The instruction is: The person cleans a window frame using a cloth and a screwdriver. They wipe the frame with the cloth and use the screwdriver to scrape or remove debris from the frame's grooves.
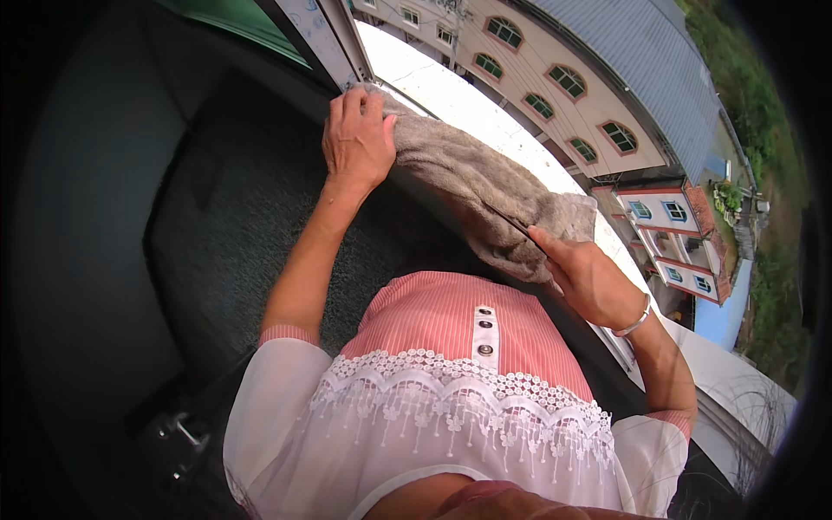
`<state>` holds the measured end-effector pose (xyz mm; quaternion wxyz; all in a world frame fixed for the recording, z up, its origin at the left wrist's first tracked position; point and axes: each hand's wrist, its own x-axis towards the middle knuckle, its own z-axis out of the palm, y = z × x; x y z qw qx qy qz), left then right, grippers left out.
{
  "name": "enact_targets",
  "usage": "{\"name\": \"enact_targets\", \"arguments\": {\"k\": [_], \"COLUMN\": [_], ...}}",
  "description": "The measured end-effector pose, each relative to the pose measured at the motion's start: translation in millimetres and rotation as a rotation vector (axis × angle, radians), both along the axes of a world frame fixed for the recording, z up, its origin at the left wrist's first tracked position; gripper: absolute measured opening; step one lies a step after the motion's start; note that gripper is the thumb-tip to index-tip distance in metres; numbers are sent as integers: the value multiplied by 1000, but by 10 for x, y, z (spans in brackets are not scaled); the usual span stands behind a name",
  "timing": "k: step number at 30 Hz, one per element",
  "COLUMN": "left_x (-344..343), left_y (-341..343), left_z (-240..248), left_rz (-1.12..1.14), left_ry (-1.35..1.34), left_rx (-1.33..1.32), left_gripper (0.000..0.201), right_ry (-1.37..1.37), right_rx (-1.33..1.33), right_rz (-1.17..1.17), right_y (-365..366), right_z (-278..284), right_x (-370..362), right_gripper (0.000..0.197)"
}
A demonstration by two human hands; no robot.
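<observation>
A brownish-grey towel (472,173) lies lengthwise along a window ledge, bunched and folded, its near side hanging down on the inner side. At its far left end, close to the upright window frame (325,39), my left hand (358,139) is closed over the cloth with its fingers curled on top. My right hand (594,276), with a silver bangle (637,317) at the wrist, grips the towel's right end. Its thumb presses along the cloth near a dark line that may be a fold; the other fingers are partly hidden.
The window track (620,347) runs down toward the lower right. Beyond the white outer ledge (433,74) is a drop, with a pale building (529,65) with arched windows and a smaller red-and-white house (672,230) below. Dark flooring (238,212) lies inside, to my left.
</observation>
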<state>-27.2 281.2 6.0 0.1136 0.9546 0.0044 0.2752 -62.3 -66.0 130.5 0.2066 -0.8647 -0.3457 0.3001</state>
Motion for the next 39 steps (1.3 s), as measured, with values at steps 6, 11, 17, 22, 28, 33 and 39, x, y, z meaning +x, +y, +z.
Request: {"name": "enact_targets", "arguments": {"k": [6, 11, 17, 22, 28, 33, 39], "left_x": [-89, -209, -128, 38, 109, 125, 280], "left_y": [-253, -662, -279, 118, 234, 149, -327], "left_z": [10, -100, -123, -260, -366, -396, 73], "left_rz": [-151, -338, -53, 44, 132, 200, 1], "left_ry": [8, -53, -210, -257, -355, -368, -449], "left_rx": [-142, -529, -436, -389, -585, -685, -788], "left_gripper": [16, 8, 21, 13, 15, 19, 27], "right_ry": [86, 37, -32, -177, -195, 105, 667], "right_rx": [-168, -123, -132, -116, -43, 249, 728], "right_rz": [50, 107, 151, 187, 176, -1, -482], "right_y": [265, 513, 961, 1557, 2124, 2037, 1494], "right_z": [142, 22, -139, -219, -376, -769, -740], "right_x": [107, 279, 437, 646, 833, 973, 684], "right_gripper": [55, 63, 64, 56, 43, 38, 46]}}
